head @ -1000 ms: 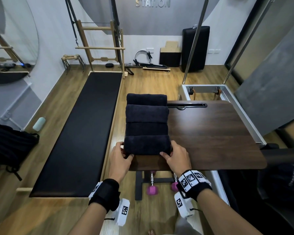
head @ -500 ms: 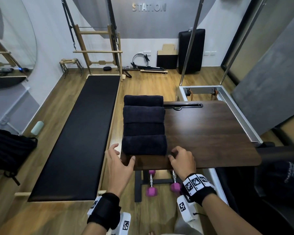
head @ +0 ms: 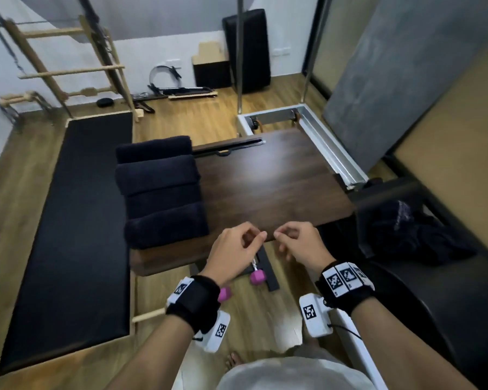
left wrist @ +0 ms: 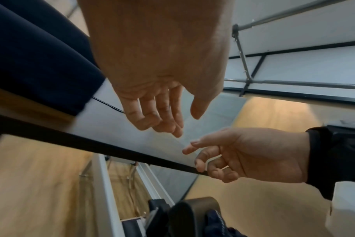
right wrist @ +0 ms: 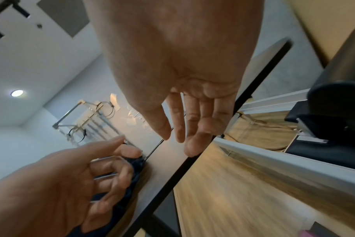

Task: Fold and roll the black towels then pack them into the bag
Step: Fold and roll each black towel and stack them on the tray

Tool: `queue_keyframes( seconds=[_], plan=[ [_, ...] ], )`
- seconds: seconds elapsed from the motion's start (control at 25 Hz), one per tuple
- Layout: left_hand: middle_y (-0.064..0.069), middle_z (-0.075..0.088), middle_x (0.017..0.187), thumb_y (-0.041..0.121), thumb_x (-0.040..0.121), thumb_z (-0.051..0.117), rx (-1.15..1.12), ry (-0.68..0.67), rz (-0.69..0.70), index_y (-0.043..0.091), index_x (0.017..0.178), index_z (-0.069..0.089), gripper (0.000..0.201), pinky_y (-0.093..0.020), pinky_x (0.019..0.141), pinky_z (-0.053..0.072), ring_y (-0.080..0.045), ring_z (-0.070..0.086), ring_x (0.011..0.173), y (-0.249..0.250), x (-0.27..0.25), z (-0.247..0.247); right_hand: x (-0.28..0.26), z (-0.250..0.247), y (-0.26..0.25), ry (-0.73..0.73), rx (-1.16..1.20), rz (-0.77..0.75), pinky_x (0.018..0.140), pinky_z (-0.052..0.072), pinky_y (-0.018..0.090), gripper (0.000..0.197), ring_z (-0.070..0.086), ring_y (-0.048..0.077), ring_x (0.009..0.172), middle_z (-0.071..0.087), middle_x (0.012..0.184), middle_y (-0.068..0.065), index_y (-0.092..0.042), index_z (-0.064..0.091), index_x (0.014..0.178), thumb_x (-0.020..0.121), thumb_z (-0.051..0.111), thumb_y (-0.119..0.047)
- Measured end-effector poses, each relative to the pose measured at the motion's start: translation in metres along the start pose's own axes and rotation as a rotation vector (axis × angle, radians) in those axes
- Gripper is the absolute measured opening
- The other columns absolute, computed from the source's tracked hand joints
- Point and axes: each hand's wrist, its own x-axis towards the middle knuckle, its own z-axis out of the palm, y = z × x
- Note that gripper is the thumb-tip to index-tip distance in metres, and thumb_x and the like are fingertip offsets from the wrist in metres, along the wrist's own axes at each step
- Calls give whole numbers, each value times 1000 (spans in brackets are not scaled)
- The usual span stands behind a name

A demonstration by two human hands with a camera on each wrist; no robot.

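Several rolled black towels (head: 161, 192) lie side by side on the left part of the dark wooden table (head: 271, 187). The nearest roll (head: 166, 225) sits by the table's front edge. My left hand (head: 251, 239) and right hand (head: 285, 240) hover close together over that front edge, to the right of the rolls. Both have loosely curled fingers and hold nothing. The left wrist view shows the left hand (left wrist: 164, 118) empty, a roll (left wrist: 34, 56) beside it and the right hand (left wrist: 219, 157) opposite. In the right wrist view the right hand (right wrist: 182, 134) is empty too.
A dark heap of cloth (head: 414, 235) lies on a black bench at the right. A long black padded platform (head: 76, 220) runs along the left. Pink dumbbells (head: 257, 275) lie on the floor under the table. A metal frame (head: 327, 144) stands behind the table.
Both hands have let go of the nearest roll and moved right, coming together over the table's front edge. The head view has swung to the right.
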Motion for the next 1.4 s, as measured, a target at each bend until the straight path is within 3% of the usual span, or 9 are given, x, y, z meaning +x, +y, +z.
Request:
queue_keyframes(
  seconds=[0.28,0.6,0.8,0.88,0.96,1.08,1.2,1.28,1.4],
  plan=[
    [9,67,68,57,92,63,-59,-347,69,33,88,69,25,-43,70,60,-10,62,62,71,68,151,-29,-121,100,180,127,250,37,38,20,14,60,24,46,72,69,17,-10,73,88,98,68,-18],
    [-9,73,80,39,99,69,-67,-638,-9,29,93,68,11,-26,57,52,-22,72,62,152,140,332,-19,-270,258,368,154,509,39,45,25,15,65,20,45,74,65,5,-19,74,83,96,67,-21],
    [-2,74,77,37,100,67,-22,-729,-70,30,92,70,11,-18,49,48,-13,71,62,188,189,430,12,-344,343,426,111,637,68,63,40,10,75,32,71,76,95,10,-18,76,97,96,66,-19],
    [-1,74,76,36,100,67,-17,-732,-105,29,92,70,12,-15,48,47,-11,71,63,194,202,453,31,-361,365,377,74,673,86,61,45,18,72,34,97,64,129,14,-15,75,112,97,65,-16],
    [-2,75,78,33,101,67,-20,-742,-147,27,92,70,11,-14,48,46,-8,70,64,198,216,475,55,-379,385,320,43,694,97,56,48,25,65,33,115,32,163,9,-15,73,121,98,64,-14],
    [-2,76,79,32,102,67,19,-744,-184,24,94,70,12,-18,50,47,-12,70,63,202,234,491,85,-405,406,273,-15,698,100,52,38,26,66,28,117,-2,174,-4,-14,72,120,97,61,-8],
    [-3,76,80,31,102,66,30,-720,-215,21,96,71,13,-19,50,47,-12,69,63,206,244,494,102,-424,419,254,-14,724,106,45,33,36,57,29,131,26,169,8,-6,61,128,93,60,2],
    [-3,76,80,30,102,65,35,-715,-220,20,96,71,14,-18,50,47,-15,70,66,208,247,495,108,-434,426,283,-32,741,102,47,39,50,59,35,123,53,144,17,-7,49,137,89,60,3],
    [-2,76,81,29,102,65,46,-725,-202,18,96,71,14,-22,55,47,-24,72,71,209,247,496,105,-447,435,264,-167,777,101,51,40,48,62,37,121,66,129,16,-14,58,138,91,64,-9]
  ],
)
